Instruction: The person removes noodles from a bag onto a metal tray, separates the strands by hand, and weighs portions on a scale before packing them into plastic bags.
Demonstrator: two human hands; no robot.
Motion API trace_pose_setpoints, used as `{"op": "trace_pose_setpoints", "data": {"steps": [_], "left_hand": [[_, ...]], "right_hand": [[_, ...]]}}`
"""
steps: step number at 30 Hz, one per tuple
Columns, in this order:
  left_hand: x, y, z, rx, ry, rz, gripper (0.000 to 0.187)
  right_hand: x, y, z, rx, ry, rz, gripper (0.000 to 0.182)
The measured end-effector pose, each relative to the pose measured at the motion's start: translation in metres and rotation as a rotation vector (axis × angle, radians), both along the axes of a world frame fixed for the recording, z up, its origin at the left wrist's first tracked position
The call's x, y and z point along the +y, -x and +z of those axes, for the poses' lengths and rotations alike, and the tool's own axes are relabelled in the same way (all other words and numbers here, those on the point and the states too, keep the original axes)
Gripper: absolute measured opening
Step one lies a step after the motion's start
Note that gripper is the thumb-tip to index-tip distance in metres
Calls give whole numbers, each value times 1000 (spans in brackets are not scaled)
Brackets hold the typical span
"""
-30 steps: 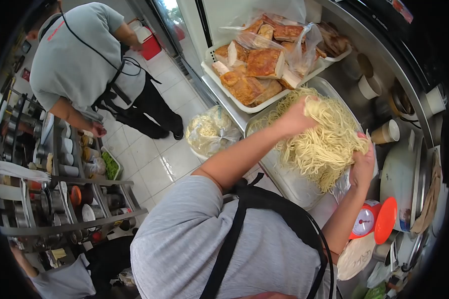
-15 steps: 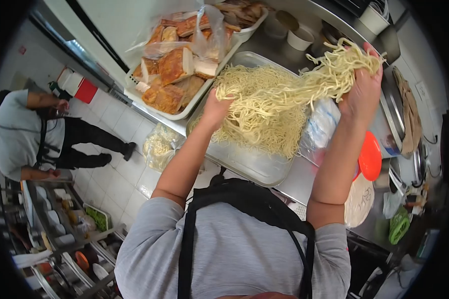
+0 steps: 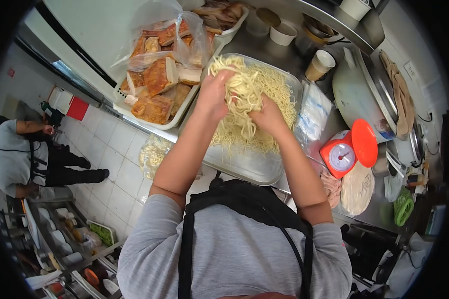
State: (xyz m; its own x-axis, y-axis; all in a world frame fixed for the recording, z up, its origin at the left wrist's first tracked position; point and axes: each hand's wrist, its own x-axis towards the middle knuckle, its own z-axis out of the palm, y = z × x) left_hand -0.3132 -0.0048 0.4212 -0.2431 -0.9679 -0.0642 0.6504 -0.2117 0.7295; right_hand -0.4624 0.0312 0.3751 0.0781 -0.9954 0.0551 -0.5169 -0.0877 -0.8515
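A bunch of pale yellow noodles [image 3: 244, 92] is held up between my two hands, above a metal tray [image 3: 262, 172]. More noodles [image 3: 277, 84] lie spread in a layer on that tray. My left hand [image 3: 217, 92] is closed around the left side of the bunch, with strands draped over its fingers. On the right, my right hand [image 3: 268, 113] grips the lower right part of the bunch. The fingertips of both hands are partly hidden among the strands.
A white crate [image 3: 172, 122] of meat chunks stands left of the tray. To the right are a plastic bag [image 3: 314, 112], an orange kitchen scale [image 3: 340, 157] and a large pot [image 3: 356, 94]. Paper cups [image 3: 320, 65] stand behind. A person [image 3: 25, 154] stands at far left.
My right hand has come down and left, from the far right to over the tray. My left hand has risen slightly. The stretched noodles are now gathered into a compact bunch.
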Motion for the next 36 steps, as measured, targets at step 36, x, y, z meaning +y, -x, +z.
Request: {"op": "trace_pose_setpoints", "data": {"steps": [36], "left_hand": [[-47,-7,19,-305,352,272,33]], "right_hand": [[38,32,52,185,111,86,22]]}}
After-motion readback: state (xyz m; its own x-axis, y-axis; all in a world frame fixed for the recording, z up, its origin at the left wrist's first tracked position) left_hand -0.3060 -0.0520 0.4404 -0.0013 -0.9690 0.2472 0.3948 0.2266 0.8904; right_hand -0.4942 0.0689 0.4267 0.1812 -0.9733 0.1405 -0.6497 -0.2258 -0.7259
